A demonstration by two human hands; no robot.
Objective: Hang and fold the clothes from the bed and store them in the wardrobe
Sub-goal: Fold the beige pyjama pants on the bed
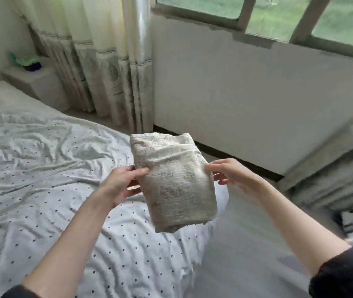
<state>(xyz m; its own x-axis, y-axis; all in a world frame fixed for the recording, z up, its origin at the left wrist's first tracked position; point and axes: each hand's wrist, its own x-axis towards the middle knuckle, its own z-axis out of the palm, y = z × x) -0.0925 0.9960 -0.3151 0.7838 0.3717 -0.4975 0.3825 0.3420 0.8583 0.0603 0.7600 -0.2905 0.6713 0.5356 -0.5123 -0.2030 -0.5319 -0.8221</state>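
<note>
Over the bed's (42, 168) right edge, both hands hold up a folded cloth (174, 181). Left hand (122, 183) and right hand (233, 175) pinch its sides; its long way points down toward the person.

Blurred green object (27, 61) on the nightstand (40, 82), unidentifiable.

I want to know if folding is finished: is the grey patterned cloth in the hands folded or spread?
Folded. The grey patterned cloth is a compact layered bundle, pinched by the left hand and right hand above the bed.
</note>
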